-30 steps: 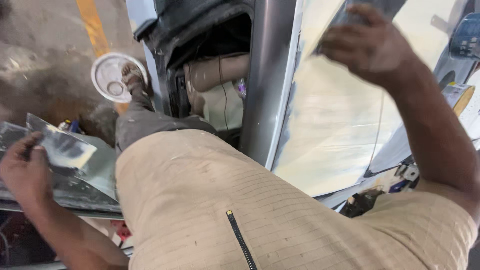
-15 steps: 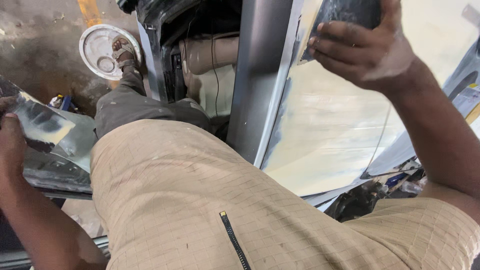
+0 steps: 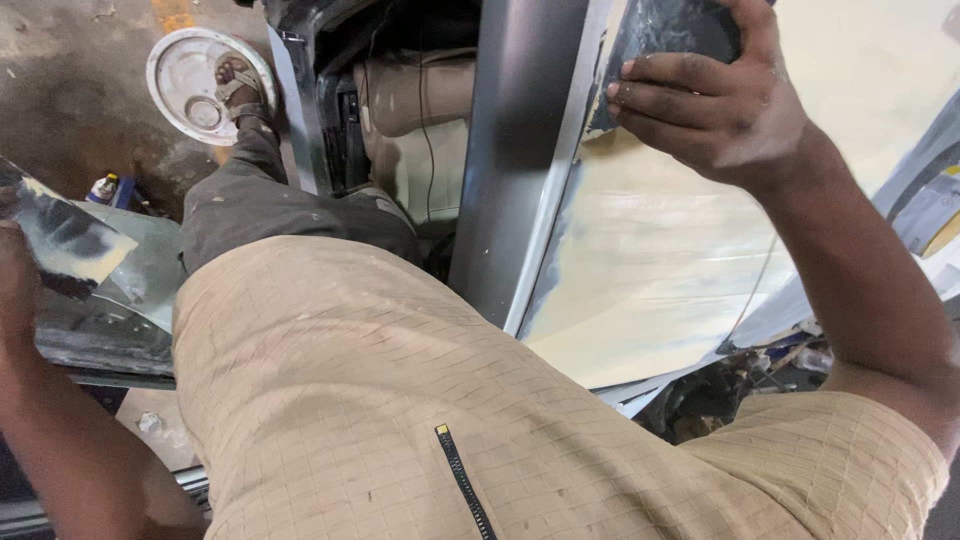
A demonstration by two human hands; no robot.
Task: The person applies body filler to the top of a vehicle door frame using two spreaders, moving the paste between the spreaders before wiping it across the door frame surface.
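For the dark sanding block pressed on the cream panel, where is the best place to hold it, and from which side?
Probably across its back, from the outer side facing away from the panel. The sanding block lies flat against the surface, so only its back and edges are free; the right hand already covers it this way, fingers spread over it.

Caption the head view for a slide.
Right hand presses a dark sanding pad against a cream-filled car panel; left hand grips a grey metal sheet.

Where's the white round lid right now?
In the head view the white round lid lies on the stained floor at the upper left, under the person's sandalled foot, just left of the open car body's grey edge.
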